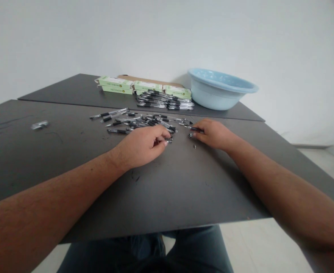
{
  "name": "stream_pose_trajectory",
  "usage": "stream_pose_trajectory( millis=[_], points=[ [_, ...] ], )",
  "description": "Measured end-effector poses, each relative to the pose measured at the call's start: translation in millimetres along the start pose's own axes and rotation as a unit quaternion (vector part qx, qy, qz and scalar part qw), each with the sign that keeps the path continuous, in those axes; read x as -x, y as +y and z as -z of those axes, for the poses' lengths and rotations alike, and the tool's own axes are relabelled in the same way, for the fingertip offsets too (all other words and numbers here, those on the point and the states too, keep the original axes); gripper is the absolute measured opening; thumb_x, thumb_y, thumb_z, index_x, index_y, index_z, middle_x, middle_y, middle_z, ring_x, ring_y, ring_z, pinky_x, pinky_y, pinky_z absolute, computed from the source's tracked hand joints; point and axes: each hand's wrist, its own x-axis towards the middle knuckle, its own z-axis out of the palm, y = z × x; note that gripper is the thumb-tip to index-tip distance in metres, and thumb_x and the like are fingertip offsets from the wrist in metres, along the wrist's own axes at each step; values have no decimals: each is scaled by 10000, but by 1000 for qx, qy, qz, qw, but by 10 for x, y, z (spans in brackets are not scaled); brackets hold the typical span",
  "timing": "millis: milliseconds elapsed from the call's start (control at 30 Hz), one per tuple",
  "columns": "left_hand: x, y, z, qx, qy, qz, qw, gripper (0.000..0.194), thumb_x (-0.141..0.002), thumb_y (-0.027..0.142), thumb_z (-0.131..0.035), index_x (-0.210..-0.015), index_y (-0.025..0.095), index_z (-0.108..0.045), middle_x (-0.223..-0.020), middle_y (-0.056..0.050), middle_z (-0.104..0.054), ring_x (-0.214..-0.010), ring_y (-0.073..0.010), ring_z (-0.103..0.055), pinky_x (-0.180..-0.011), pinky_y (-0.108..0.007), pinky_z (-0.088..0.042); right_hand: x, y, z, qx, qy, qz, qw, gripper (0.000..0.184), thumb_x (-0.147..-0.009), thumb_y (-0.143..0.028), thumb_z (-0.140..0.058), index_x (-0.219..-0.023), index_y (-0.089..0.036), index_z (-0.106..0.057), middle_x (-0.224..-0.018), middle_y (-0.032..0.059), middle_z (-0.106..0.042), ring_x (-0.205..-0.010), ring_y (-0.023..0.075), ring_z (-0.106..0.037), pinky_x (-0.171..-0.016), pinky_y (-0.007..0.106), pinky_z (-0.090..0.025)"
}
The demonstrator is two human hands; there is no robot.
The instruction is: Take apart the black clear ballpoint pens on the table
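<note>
Pens [148, 122], slim clear plastic, lie heaped near curled hands [141, 146] [212, 133].

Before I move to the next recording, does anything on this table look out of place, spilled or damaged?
Mildly odd: a small clear item, too blurred to identify, lies at left, away from the jumbled pens; a tiny loose piece sits alone by the right hand; and dark marks streak the tabletop. No breakage is clear.
</note>
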Motion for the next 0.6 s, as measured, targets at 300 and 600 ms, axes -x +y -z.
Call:
stream_pose_trajectory(
  millis=[300,600],
  points=[
    [-4,-14,-15,-7,-4,4,1000,231,-908,248,-598,-1112,201,-696,-920,-4,-771,-827,-165,-729,-763,-277,-528,-68,-12,-92,8,-44,42,998,279,-968,-299,-567,-1168,-211,-740,-1087,112,-708,-1042,263,-649,-920,351,-485],
    [-2,-12,-18,-3,-5,4,1000,237,-913,255,-591,-1117,197,-696,-923,-16,-774,-834,-169,-730,-766,-277,-530,-74,-54,-71,9,-33,16,999,253,-949,-291,-593,-1140,-184,-718,-1097,122,-715,-1024,268,-644,-888,349,-473]
  ],
)
